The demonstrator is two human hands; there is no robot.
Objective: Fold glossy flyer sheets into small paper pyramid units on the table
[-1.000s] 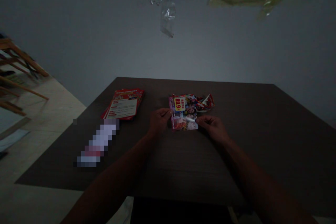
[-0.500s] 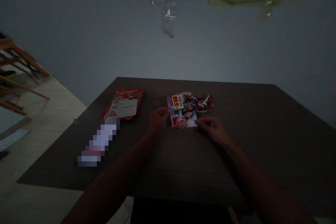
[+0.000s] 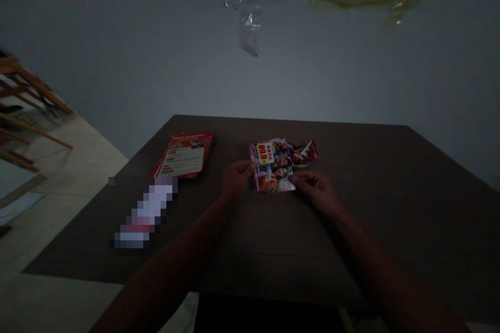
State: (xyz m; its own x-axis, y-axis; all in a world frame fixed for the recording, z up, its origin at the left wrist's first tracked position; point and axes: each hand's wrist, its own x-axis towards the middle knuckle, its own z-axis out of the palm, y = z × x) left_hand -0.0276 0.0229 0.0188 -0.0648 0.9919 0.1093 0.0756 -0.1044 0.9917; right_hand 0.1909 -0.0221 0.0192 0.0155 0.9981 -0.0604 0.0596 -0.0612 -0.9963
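Note:
Between my two hands is a printed flyer (image 3: 278,170) with photos of people and a yellow price patch reading 89.9. My left hand (image 3: 236,179) pinches its left edge, thumb on top. At the lower right corner, my right hand (image 3: 314,188) grips it between thumb and fingers. Just behind the flyer's right side lies a crumpled, folded piece of coloured printed paper (image 3: 308,155). To the left of my left hand rests a stack of red leaflets (image 3: 183,156), the top one bearing a pale text panel.
The dark wooden table (image 3: 250,250) meets a grey wall (image 3: 332,73) with tape on it. A pixelated, blurred-out item (image 3: 146,213) lies at the table's left. Wooden furniture (image 3: 31,83) stands on the floor at far left.
The flyer has shifted very slightly and its upper edge is tilted a little differently. Both hands keep their hold in nearly the same place.

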